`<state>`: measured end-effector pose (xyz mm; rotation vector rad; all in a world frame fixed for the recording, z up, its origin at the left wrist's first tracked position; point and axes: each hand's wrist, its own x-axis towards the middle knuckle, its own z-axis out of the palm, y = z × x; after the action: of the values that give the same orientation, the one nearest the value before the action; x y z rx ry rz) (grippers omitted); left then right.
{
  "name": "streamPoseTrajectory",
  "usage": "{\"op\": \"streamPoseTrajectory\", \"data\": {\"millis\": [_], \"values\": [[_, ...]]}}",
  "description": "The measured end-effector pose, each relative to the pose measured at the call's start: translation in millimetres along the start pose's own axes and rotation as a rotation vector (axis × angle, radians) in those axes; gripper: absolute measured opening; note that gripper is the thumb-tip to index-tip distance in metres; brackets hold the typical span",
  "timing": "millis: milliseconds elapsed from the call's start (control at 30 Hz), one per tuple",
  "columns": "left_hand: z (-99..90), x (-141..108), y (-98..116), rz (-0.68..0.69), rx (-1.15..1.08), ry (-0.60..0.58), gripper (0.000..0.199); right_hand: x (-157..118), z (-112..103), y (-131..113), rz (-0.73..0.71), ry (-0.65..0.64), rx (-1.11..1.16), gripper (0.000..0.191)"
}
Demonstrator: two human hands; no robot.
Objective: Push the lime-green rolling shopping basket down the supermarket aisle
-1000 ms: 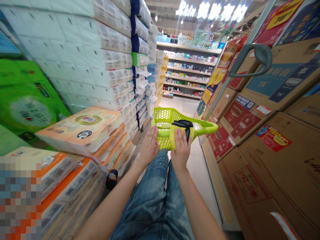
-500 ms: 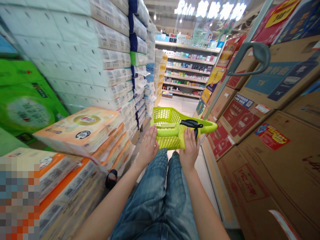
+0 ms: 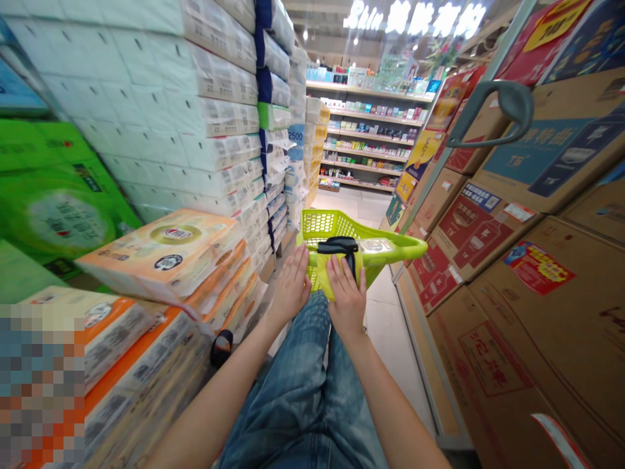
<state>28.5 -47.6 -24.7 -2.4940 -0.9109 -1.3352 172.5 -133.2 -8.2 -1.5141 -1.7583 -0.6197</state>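
Observation:
A lime-green mesh shopping basket (image 3: 325,229) sits in front of me, its long green handle (image 3: 390,247) pointing right. My right hand (image 3: 346,296) is closed over the basket's near side, beside a black strap (image 3: 336,245) looped on the handle. My left hand (image 3: 291,285) presses against the basket's left edge with its fingers spread. Below both hands are my own legs in blue jeans (image 3: 297,391). The basket looks empty where the mesh shows, though my hands hide part of it.
Stacked white tissue packs (image 3: 209,111) and orange-banded packs (image 3: 161,257) line the left of the aisle. Cardboard cartons (image 3: 493,234) and a grey curved handle (image 3: 512,103) stand on the right. Stocked shelves (image 3: 366,137) face me beyond a tiled floor (image 3: 390,326).
My right hand has shifted left, nearer my left hand, after moving right half a second ago. The black strap has moved left with it, and the basket has turned slightly.

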Motion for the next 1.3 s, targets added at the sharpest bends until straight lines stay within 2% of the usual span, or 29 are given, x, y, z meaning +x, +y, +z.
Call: {"op": "streamPoseTrajectory", "data": {"millis": [100, 200, 333, 467, 533, 667, 800, 900, 1000, 1167, 1233, 1300], "values": [[-2.7, 1.8, 2.5, 0.005, -0.001, -0.007, 0.077, -8.0, -5.8, 23.9, 0.070, 0.024, -0.044, 0.078], [-3.1, 2.3, 3.4, 0.004, -0.008, -0.007, 0.076, -10.1, -6.5, 31.3, 0.170, 0.064, -0.055, 0.080], [-3.3, 1.8, 2.1, 0.010, -0.001, -0.009, 0.075, -1.8, 1.3, 8.5, 0.211, 0.101, -0.009, 0.076], [-4.0, 0.0, -1.3, 0.010, -0.016, -0.024, 0.075, 7.5, 8.2, -24.7, 0.088, 0.034, 0.063, 0.069], [-4.3, -0.7, -2.4, 0.006, -0.027, -0.032, 0.076, 8.2, 8.4, -30.2, 0.017, 0.001, 0.074, 0.068], [-5.1, -0.1, -1.2, 0.010, -0.005, -0.035, 0.075, 2.9, 1.9, -9.3, -0.013, 0.000, 0.020, 0.073], [-6.1, 1.5, 2.3, 0.009, -0.002, -0.030, 0.073, -1.2, -8.2, 28.9, 0.133, 0.075, -0.062, 0.078], [-5.8, 2.2, 3.7, 0.002, -0.016, -0.029, 0.070, 1.0, -10.8, 40.2, 0.256, 0.125, -0.067, 0.077], [-4.5, 2.0, 3.1, 0.010, -0.025, -0.014, 0.069, 6.2, -4.4, 23.7, 0.258, 0.119, -0.033, 0.075], [-2.1, -0.7, -0.5, 0.016, -0.019, -0.006, 0.069, 13.2, 11.7, -30.4, 0.093, 0.039, 0.062, 0.066], [-1.9, -1.5, -1.6, 0.016, -0.019, -0.006, 0.070, 13.2, 12.5, -38.0, 0.038, 0.012, 0.079, 0.065], [-2.4, -1.4, -1.8, 0.019, -0.018, -0.009, 0.071, 11.3, 8.8, -30.8, 0.009, 0.008, 0.063, 0.068]]}}
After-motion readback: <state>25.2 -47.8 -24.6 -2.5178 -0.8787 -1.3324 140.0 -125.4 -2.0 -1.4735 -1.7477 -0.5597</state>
